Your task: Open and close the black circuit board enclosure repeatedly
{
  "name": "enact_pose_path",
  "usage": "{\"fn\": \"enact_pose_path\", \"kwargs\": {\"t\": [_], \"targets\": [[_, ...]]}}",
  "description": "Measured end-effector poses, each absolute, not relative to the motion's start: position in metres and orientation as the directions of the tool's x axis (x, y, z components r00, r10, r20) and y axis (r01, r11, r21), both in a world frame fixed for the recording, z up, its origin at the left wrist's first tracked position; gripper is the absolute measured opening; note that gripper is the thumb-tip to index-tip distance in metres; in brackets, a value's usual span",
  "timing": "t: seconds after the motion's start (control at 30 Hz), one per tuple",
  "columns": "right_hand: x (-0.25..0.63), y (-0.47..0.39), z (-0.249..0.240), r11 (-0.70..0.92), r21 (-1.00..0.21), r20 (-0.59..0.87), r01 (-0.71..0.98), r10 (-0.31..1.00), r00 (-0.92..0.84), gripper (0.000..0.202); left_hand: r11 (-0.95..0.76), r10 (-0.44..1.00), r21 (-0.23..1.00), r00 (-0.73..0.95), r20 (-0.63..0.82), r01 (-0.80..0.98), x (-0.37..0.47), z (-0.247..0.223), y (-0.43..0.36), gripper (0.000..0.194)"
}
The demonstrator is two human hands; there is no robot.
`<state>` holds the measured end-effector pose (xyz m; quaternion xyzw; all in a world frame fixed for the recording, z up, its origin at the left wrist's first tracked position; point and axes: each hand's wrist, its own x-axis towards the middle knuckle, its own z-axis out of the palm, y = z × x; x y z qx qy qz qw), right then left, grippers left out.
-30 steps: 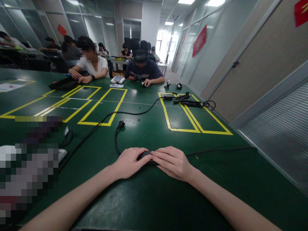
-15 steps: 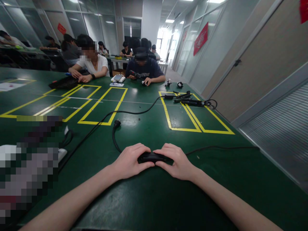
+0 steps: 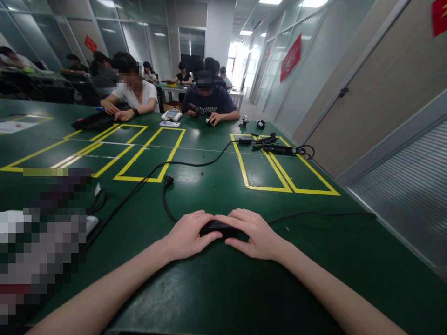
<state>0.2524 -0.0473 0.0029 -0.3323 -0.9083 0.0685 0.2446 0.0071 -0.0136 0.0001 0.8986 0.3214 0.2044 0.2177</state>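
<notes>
A black power adapter (image 3: pixel 220 227) lies on the green table (image 3: pixel 195 293) in front of me, partly covered by my fingers. My left hand (image 3: pixel 193 234) is closed around its left end, thumb on the near side and fingers over the far side. On the right end, my right hand (image 3: pixel 253 232) grips it in the same way, its index finger reaching across the top to the left fingertips. A short cord with a black plug (image 3: pixel 169 179) runs out on the left. From the right side a thin black cable (image 3: pixel 321 214) stretches toward the table's edge.
Another black cable (image 3: pixel 195 164) crosses the table to a heap of black cords and parts (image 3: pixel 279 148) at the far right. Yellow tape (image 3: pixel 268 189) marks rectangles. Blurred-out items (image 3: pixel 45 260) lie at my left. Two people sit across, one by a black tray (image 3: pixel 94 121).
My right hand has shifted slightly left along the adapter, and its index finger now meets the left fingertips on top. The adapter stays in about the same place.
</notes>
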Motion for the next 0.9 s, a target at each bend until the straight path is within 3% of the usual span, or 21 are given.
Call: {"fn": "enact_pose_path", "kwargs": {"t": [0.1,0.23,0.3,0.4,0.5,0.57,0.67,0.8,0.9], "targets": [[0.254,-0.048,0.003,0.751,-0.331,0.315,0.572,0.659,-0.683,0.042,-0.718,0.650,0.523,0.712,0.265,0.460,0.007,-0.002,-0.013,0.028],[0.266,-0.039,0.003,0.638,-0.538,0.350,0.551,0.764,-0.543,0.038,-0.804,0.580,0.480,0.638,0.507,0.350,0.005,-0.003,-0.010,0.047],[0.282,-0.028,0.004,0.524,-0.673,0.392,0.522,0.851,-0.350,0.039,-0.840,0.541,0.425,0.570,0.619,0.337,0.003,-0.002,-0.007,0.050],[0.315,-0.011,0.007,0.304,-0.860,0.361,0.410,0.930,0.067,0.044,-0.863,0.505,0.383,0.539,0.674,0.329,0.001,-0.002,-0.005,0.043],[0.351,0.002,0.007,0.177,-0.964,0.248,0.198,0.865,0.436,0.057,-0.865,0.499,0.407,0.600,0.626,0.294,0.003,-0.004,-0.006,0.035],[0.372,0.007,0.003,0.216,-0.960,0.279,0.178,0.781,0.559,0.062,-0.851,0.511,0.438,0.644,0.569,0.289,0.004,-0.005,-0.008,0.034],[0.399,0.015,-0.009,0.205,-0.919,0.381,0.336,0.678,0.629,0.060,-0.826,0.536,0.477,0.681,0.499,0.301,0.006,-0.006,-0.011,0.037],[0.428,0.021,-0.024,-0.134,-0.755,0.373,0.642,0.718,0.588,0.051,-0.806,0.558,0.502,0.689,0.464,0.314,0.005,-0.005,-0.011,0.038],[0.449,0.018,-0.027,-0.265,-0.642,0.358,0.719,0.726,0.587,0.047,-0.799,0.568,0.506,0.686,0.456,0.325,0.005,-0.006,-0.010,0.037]]}}
